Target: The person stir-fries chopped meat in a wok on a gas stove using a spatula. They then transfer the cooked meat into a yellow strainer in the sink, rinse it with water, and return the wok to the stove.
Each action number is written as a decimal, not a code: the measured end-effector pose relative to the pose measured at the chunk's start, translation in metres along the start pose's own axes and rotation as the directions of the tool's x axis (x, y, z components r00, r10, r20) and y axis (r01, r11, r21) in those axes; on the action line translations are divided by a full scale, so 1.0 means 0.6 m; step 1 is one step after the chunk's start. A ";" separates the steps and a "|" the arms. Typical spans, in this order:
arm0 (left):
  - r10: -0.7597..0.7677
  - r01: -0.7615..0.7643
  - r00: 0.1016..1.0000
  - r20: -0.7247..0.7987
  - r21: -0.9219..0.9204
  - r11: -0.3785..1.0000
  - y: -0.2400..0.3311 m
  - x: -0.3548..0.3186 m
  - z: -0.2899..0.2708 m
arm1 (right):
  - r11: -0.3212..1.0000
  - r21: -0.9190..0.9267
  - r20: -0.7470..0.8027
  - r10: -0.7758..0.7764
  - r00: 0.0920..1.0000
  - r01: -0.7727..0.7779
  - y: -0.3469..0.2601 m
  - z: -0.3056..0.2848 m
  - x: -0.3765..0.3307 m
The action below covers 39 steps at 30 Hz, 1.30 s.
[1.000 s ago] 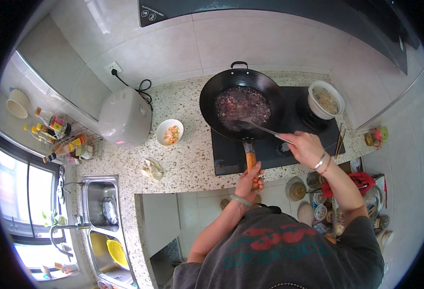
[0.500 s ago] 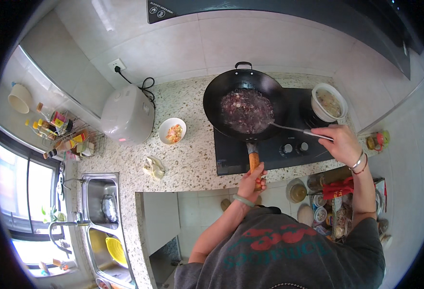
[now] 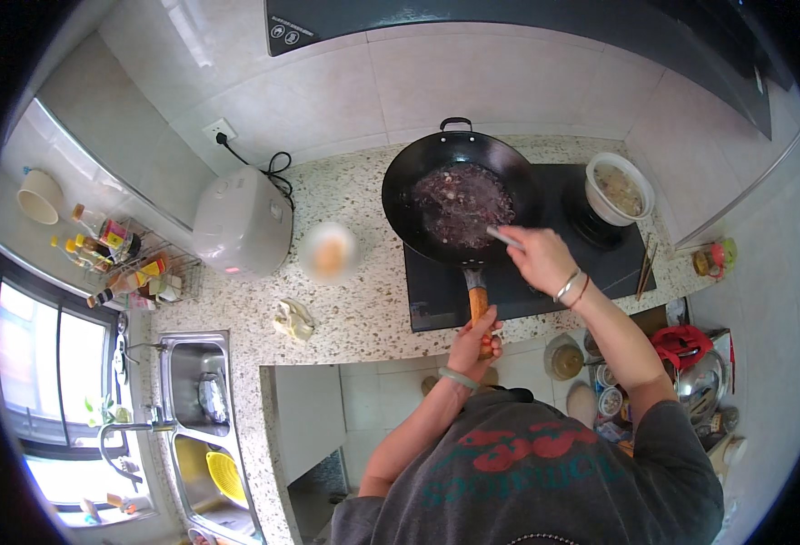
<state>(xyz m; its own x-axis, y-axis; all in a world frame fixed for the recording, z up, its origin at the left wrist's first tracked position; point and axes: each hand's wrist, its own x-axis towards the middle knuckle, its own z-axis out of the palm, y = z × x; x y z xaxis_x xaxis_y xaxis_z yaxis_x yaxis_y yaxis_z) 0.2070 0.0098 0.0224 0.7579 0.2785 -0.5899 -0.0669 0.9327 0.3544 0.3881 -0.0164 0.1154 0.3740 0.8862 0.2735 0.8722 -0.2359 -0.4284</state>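
Note:
A black wok [image 3: 400, 195] sits on the cooktop with dark purplish-red, bubbling food [image 3: 459, 209] inside. My left hand [image 3: 477, 339] wraps around the end of its wooden handle [image 3: 479, 307], below the pan. Over the wok's lower right rim, my right hand [image 3: 545, 260] is closed on a long-handled metal cooking utensil [image 3: 506, 239]. Only the grip end of this utensil shows; its head is hidden. To the left on the counter stands a white bowl [image 3: 349, 249] of orange-pink chopped food, looking blurred.
A white pot of food [image 3: 643, 213] stands right of the wok on the black cooktop [image 3: 436, 313]. Chopsticks [image 3: 646, 271] lie at its right edge. A crumpled pale cloth or bag [image 3: 293, 320], a rice cooker [image 3: 243, 222] and a double sink [image 3: 182, 350] are on the left.
My right hand has moved left toward the wok, bringing the utensil's grip over the rim and uncovering the chopsticks. My left hand stays on the wok handle.

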 end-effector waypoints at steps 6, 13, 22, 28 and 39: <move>0.016 -0.016 1.000 0.001 -0.034 0.999 -0.002 0.001 0.000 | 0.999 -0.030 -0.117 0.034 0.993 -0.038 0.032 -0.042 0.038; 0.025 -0.025 1.000 -0.007 -0.021 0.999 0.001 -0.002 0.006 | 0.974 -0.219 -0.054 -0.065 0.996 0.052 0.061 0.009 0.034; 0.022 -0.022 1.000 0.005 -0.033 0.999 -0.002 0.000 0.002 | 0.985 -0.171 -0.053 -0.040 0.998 0.031 0.024 -0.085 -0.081; 0.021 -0.021 1.000 -0.001 -0.024 0.999 -0.002 0.003 -0.001 | 0.974 -0.227 -0.016 -0.032 0.999 0.027 0.035 -0.066 -0.118; 0.016 -0.016 1.000 0.013 -0.027 1.000 -0.001 0.002 0.001 | 0.983 -0.184 -0.059 -0.030 0.998 0.019 0.019 -0.070 -0.082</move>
<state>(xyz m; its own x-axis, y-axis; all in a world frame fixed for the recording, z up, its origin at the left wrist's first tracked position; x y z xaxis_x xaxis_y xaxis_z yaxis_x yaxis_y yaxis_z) 0.2084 0.0093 0.0216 0.7653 0.2904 -0.5745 -0.0960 0.9340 0.3442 0.3927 -0.0794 0.1335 0.3653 0.8679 0.3368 0.9223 -0.2882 -0.2576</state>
